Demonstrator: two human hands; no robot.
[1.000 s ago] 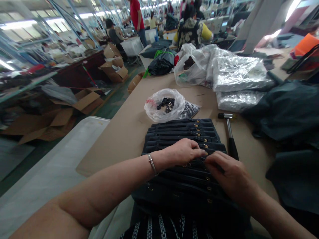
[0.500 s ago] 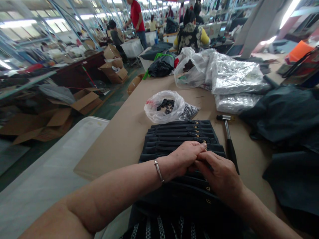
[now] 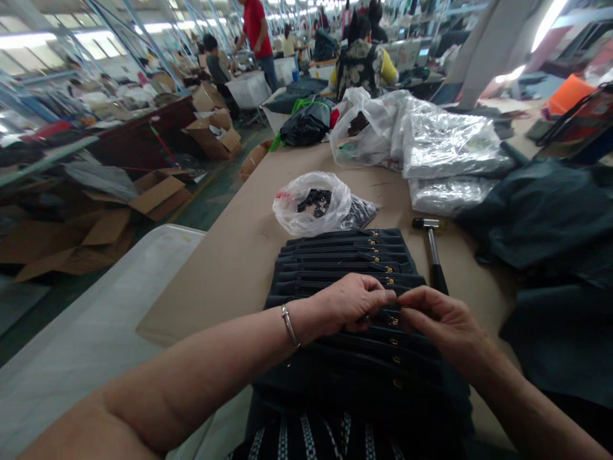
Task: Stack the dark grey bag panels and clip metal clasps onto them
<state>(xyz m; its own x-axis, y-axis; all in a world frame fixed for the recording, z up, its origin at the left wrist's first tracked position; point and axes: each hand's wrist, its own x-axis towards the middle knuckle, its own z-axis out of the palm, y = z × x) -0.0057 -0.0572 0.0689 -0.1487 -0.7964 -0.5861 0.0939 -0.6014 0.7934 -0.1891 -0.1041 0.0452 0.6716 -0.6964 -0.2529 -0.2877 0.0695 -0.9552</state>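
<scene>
A row of overlapping dark zippered pieces (image 3: 330, 255) with small gold-coloured pulls lies on the brown table (image 3: 205, 275). Over its middle is my left hand (image 3: 357, 301), a metal bangle at the wrist, its fingers closed on something dark that I cannot make out. My right hand (image 3: 433, 313) is just to the right, thumb and forefinger pinched near the left fingertips; what they hold is too small to name. Beyond the pieces sits an open clear plastic bag (image 3: 311, 220) of small dark parts.
A black-handled hammer (image 3: 433, 255) lies right of the pieces. Dark fabric (image 3: 550, 217) is heaped farther right, with shiny plastic-wrapped packs (image 3: 445, 140) behind. A white bin (image 3: 167, 246) stands at the table's left edge. Several people are in the background.
My hands were together, fingers overlapping; now a small gap separates them. My right hand has shifted slightly right, uncovering more gold pulls. The view has shifted a little.
</scene>
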